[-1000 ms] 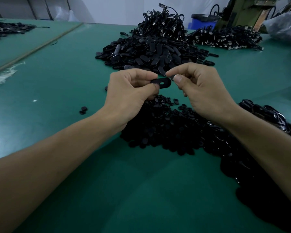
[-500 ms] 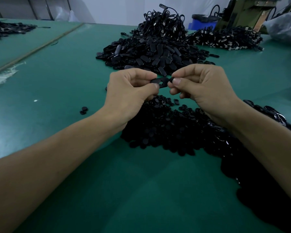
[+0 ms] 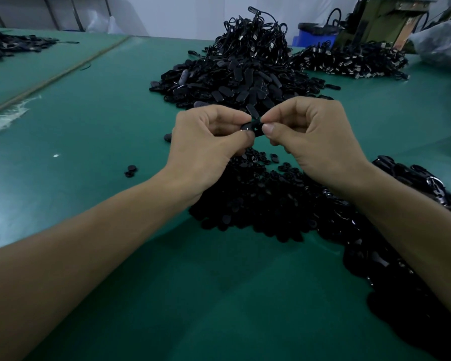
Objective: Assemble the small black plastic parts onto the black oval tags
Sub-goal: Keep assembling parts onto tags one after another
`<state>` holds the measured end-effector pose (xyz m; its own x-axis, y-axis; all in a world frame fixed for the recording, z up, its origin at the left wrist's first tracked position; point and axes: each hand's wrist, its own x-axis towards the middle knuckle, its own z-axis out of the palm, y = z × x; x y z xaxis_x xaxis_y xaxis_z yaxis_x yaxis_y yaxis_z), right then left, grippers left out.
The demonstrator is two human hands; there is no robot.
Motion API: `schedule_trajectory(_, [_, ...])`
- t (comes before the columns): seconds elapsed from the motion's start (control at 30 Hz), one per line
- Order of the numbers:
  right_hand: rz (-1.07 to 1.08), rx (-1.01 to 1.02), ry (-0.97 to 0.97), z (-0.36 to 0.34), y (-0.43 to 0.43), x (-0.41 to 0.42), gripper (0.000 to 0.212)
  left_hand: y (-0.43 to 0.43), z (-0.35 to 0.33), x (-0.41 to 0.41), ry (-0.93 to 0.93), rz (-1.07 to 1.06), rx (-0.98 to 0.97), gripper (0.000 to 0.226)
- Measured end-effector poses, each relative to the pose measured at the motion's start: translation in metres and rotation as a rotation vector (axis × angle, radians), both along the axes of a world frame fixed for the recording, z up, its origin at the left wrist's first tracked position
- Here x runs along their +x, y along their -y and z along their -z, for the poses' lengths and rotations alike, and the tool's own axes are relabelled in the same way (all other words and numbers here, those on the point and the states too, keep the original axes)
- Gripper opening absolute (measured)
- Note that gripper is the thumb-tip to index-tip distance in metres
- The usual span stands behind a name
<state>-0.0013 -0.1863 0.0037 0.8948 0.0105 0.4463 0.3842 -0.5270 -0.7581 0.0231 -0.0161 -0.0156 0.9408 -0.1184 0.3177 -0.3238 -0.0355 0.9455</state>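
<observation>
A black oval tag [image 3: 253, 128] is held in the air above the green table, between both hands. My left hand [image 3: 206, 149] pinches its left end between thumb and forefinger. My right hand [image 3: 313, 142] pinches its right end, thumb tip against the tag; whether a small part sits under those fingers I cannot tell. Under my hands lies a heap of small black plastic parts [image 3: 258, 199]. Beyond them is a large pile of black oval tags [image 3: 235, 82].
The green table [image 3: 89, 131] carries two stray small parts [image 3: 131, 171] at the left and one tag [image 3: 168, 138] by my left hand. Dark tags with loops [image 3: 412, 230] run along my right forearm. Corded pieces [image 3: 349, 61] are heaped at the back right.
My hands have drawn closer together, so less of the tag shows between the fingertips. The tag has tilted slightly. Both forearms stay where they were.
</observation>
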Motion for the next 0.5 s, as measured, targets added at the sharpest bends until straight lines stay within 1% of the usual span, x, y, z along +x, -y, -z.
schedule_trajectory(0.17, [0.032, -0.026, 0.039, 0.0016, -0.0008, -0.0001, 0.015, 0.0007, 0.0, -0.0004, 0.012, 0.009, 0.002, 0.018])
schedule_trajectory(0.37, [0.025, -0.053, 0.018, 0.0017, -0.0011, -0.0019, 0.008, 0.0016, 0.0014, -0.0012, 0.016, 0.026, -0.001, 0.019])
schedule_trajectory(0.5, [0.044, -0.091, 0.059, 0.0004, -0.002, -0.0039, 0.009, 0.0011, 0.0025, -0.0007, 0.036, 0.045, 0.027, 0.023])
